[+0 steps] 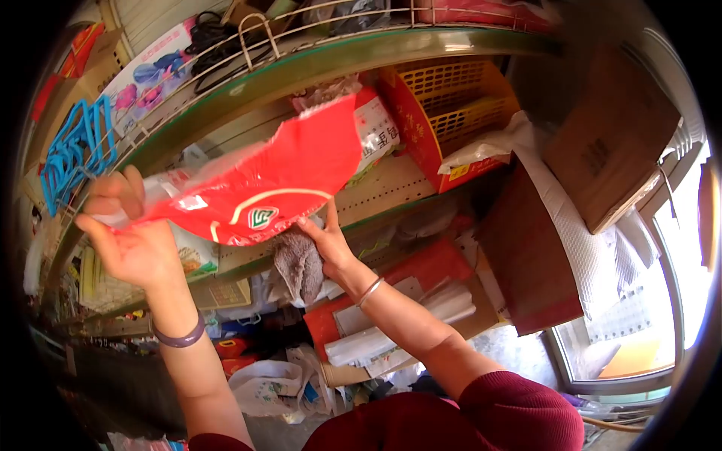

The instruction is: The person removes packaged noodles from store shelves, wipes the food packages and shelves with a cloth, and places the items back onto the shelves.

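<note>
A crumpled red plastic bag [301, 161] with a white curved stripe and a green-and-white logo stretches between my two hands, in front of a shelf. Its left end passes between the curled fingers and thumb of my left hand [143, 244]. My right hand [329, 244] is closed around a grey-brown cloth [298, 264], which hangs below the bag. The right thumb lies at the bag's lower edge; whether it grips the bag too, I cannot tell. A purple bangle is on the left wrist and a silver one on the right.
Behind the bag runs a perforated metal shelf [376, 184]. A red box with a yellow basket [466, 98] stands on it. Blue hangers [79, 146] hang at the left. Cardboard [613, 139] leans at the right near a glass door [624, 338]. White plastic bags [271, 383] lie below.
</note>
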A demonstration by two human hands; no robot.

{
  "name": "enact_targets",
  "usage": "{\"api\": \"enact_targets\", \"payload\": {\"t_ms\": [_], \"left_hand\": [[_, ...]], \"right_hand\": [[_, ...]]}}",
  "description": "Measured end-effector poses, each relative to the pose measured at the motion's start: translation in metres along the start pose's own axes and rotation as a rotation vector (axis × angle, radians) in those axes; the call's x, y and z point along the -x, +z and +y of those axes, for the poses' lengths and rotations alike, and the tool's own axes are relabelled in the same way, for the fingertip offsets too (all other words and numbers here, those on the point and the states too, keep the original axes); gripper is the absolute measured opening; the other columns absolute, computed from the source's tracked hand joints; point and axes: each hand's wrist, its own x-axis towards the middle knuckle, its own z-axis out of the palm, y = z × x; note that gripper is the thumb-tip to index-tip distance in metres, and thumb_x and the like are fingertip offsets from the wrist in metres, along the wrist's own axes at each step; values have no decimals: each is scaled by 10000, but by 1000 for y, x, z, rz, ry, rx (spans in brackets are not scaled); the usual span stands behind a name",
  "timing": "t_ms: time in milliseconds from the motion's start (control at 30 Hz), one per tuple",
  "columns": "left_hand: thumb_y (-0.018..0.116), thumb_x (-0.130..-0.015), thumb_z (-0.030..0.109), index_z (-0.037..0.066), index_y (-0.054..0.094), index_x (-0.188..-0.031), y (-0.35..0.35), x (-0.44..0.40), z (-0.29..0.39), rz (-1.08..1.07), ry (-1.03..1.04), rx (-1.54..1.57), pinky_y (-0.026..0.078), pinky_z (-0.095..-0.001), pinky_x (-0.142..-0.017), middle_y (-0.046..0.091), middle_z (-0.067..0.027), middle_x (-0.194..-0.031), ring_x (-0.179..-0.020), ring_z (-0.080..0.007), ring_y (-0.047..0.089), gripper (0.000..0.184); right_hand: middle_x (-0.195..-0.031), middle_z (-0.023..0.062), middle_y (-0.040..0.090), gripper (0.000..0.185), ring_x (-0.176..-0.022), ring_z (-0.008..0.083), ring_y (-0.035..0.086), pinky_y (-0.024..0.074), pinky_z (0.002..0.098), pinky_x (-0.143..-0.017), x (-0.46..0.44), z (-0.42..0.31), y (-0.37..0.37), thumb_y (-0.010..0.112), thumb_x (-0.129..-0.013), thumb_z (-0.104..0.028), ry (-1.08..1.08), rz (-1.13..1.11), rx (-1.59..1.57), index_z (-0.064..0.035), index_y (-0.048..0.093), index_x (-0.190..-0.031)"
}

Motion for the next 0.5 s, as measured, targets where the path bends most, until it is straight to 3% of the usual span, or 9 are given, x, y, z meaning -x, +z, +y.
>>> {"api": "enact_targets", "payload": {"t_ms": [67,133,167,200,333,367,433,500], "left_hand": [[290,-952,322,50,509,-797,-20,8,-26,-43,24,25,335,-346,-651,524,-110,-951,-611,-173,393,382],[365,-933,329,39,513,-803,-40,17,-41,-17,-121,-55,362,-433,-889,530,-112,-951,-906,-239,489,351],[358,-932,350,32,523,-794,-38,16,-48,84,-80,-183,390,-412,-866,557,-135,-948,-899,-241,517,383],[331,-941,339,-10,539,-807,-37,11,-59,146,-14,-243,435,-328,-707,577,-201,-952,-813,-240,543,428],[426,-909,285,-68,504,-1068,-33,-5,-79,46,-18,-556,455,-318,-776,554,-220,-1084,-925,-249,554,394],[528,-865,290,-57,431,-1185,-29,-4,-72,-63,-35,-575,443,-302,-808,542,-200,-1127,-989,-241,545,482],[702,-731,190,-43,428,-1200,-13,10,-61,-125,-107,-602,439,-278,-818,545,-166,-1146,-1016,-216,537,591],[746,-670,103,-40,536,-1080,-20,26,-66,-209,-8,-811,451,-276,-791,577,-157,-1090,-950,-197,565,482]], "right_hand": [[-1334,133,314,947,-1137,234,431,418,354,-904,-11,3,-16,661,-770,-72,-30,7,11,-199,-33,-1402],[-1348,131,296,914,-1150,228,418,417,354,-911,-19,9,-27,657,-774,-72,-51,121,63,-193,5,-1403],[-1367,134,263,893,-1162,230,406,414,350,-916,-21,8,-23,659,-774,-79,-56,135,74,-168,30,-1401],[-1355,141,264,883,-1155,233,410,414,348,-918,-27,12,-22,670,-769,-97,-72,139,81,-131,47,-1394],[-1289,153,328,814,-1123,231,428,417,337,-901,-43,14,-12,684,-769,-158,-126,195,119,-75,132,-1362],[-1277,154,349,810,-1120,230,427,418,337,-893,-48,11,-12,686,-768,-187,-108,188,124,-67,145,-1359],[-1254,163,393,824,-1121,235,422,414,347,-883,-56,11,-17,688,-765,-272,-47,289,202,-43,164,-1358],[-1308,175,337,864,-1145,244,398,396,356,-904,-62,9,-21,684,-763,-309,14,355,244,-35,129,-1367]]}}
